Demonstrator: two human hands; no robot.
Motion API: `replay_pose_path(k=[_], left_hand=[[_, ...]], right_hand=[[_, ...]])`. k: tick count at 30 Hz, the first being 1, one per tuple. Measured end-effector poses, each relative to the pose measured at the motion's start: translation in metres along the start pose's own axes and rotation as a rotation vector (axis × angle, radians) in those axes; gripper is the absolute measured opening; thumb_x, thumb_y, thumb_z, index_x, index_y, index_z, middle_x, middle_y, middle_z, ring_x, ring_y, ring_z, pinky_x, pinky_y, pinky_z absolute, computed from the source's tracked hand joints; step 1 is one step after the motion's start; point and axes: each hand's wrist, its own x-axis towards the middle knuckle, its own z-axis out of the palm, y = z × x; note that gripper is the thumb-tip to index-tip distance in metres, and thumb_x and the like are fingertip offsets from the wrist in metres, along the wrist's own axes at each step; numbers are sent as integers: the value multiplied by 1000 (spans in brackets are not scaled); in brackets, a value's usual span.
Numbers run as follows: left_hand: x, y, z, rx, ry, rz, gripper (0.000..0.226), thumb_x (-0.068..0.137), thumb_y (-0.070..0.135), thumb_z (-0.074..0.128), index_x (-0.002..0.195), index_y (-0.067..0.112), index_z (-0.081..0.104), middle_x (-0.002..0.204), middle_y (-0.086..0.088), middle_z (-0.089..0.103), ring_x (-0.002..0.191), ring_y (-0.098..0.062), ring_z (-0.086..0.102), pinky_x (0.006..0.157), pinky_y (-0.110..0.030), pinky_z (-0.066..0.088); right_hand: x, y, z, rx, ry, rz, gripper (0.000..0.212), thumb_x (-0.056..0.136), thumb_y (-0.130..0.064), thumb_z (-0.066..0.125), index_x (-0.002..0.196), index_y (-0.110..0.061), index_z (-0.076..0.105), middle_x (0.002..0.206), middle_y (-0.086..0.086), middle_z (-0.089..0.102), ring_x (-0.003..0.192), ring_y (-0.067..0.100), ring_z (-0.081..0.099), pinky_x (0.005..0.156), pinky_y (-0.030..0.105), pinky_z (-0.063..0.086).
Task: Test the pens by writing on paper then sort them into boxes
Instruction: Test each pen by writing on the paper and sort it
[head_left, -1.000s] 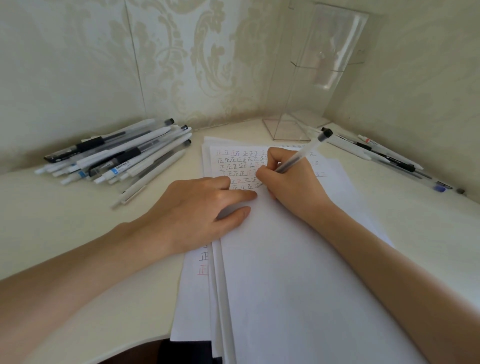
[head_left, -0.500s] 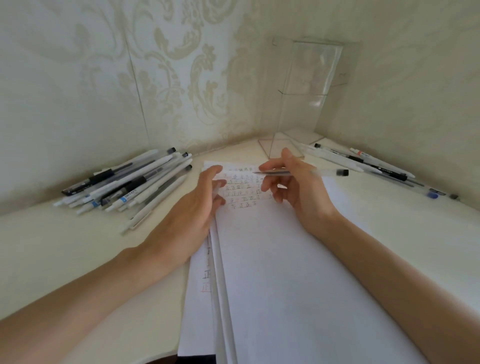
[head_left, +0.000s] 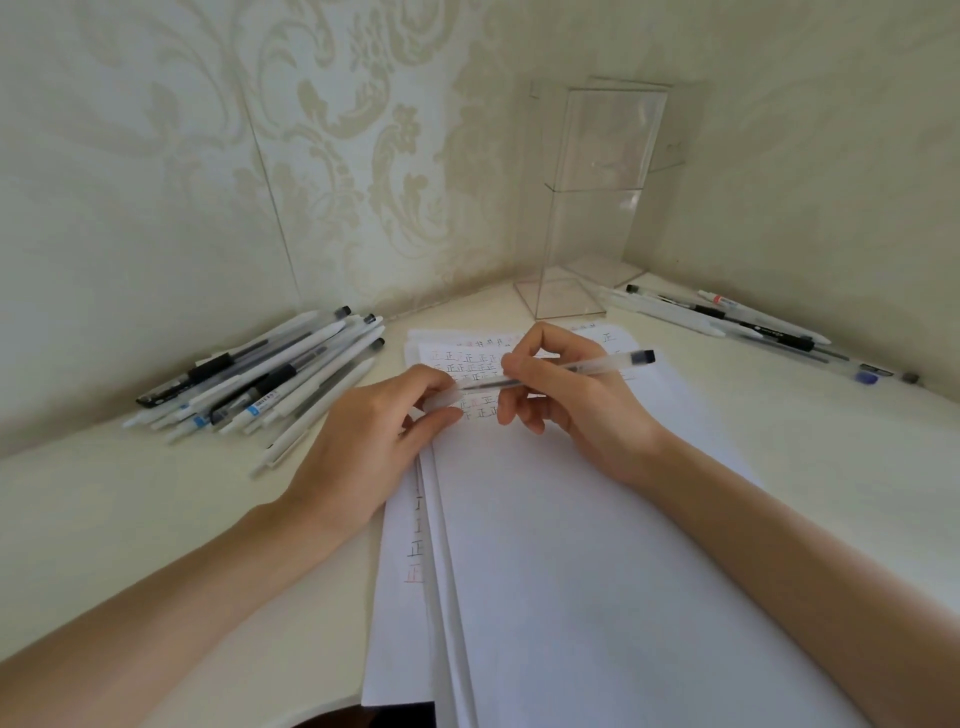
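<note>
A clear pen (head_left: 587, 367) with a black end plug lies level above the paper (head_left: 571, 545), held by my right hand (head_left: 576, 405) around its middle. My left hand (head_left: 363, 441) pinches a frosted cap (head_left: 444, 401) between thumb and fingers, right at the pen's tip. The top sheet carries rows of small written characters in black and red, partly hidden by both hands. A pile of several pens (head_left: 265, 384) lies at the left by the wall. Several more pens (head_left: 748, 325) lie in a row at the right.
Two clear plastic boxes (head_left: 597, 208) stand upright in the far corner, one behind the other. Patterned walls close in the desk (head_left: 130, 519) at the back and right. The stack of sheets reaches down to the desk's front edge.
My right hand stopped writing and lifted the pen, turning it level. My left hand left the paper, rose to the pen's tip and now pinches the cap there. The camera tilted upward.
</note>
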Motion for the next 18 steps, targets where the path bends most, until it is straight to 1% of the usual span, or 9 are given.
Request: replay_pose_path(k=[4,7,10,13,16,18], left_hand=[[0,3,-2,-6,-2,68,22,82,20,63,98,5,67,88,3,69,79,-2,58,69,-11,45],[-1,3,-2,-14,-11,88,26,82,19,59,101,3,68,92,0,69,85,-2,59,73,-11,46],[-2,4,-3,-19,-26,112,26,83,18,57,102,4,67,95,1,69,87,-3,60,75,-14,47],[-1,4,-3,-39,-12,115,26,84,20,59,102,3,67,93,2,68,86,-2,59,74,-14,47],[-1,5,-2,-67,3,110,26,84,21,60,102,3,67,93,3,68,86,1,59,74,-9,46],[-2,5,-2,-70,6,111,25,84,19,61,102,3,67,95,6,67,88,7,58,76,-6,44]], right_hand=[[-1,-3,0,3,16,8,24,91,-11,57,69,-8,47,55,10,61,57,25,41,48,24,34],[-3,-2,3,-1,-24,-3,22,90,-12,59,72,-5,50,53,8,60,55,25,42,47,23,35],[-4,-2,7,-2,-54,-13,21,88,-12,61,70,-5,52,52,6,60,56,26,44,47,23,36],[-2,-4,4,39,12,-33,22,83,-17,59,63,-10,53,50,5,56,50,24,45,45,23,34],[1,-3,-1,81,89,-71,25,82,-16,57,58,-12,50,51,5,54,46,20,46,43,23,32],[1,-2,-1,99,105,-89,27,81,-16,57,54,-16,52,52,5,54,44,19,46,43,24,32]])
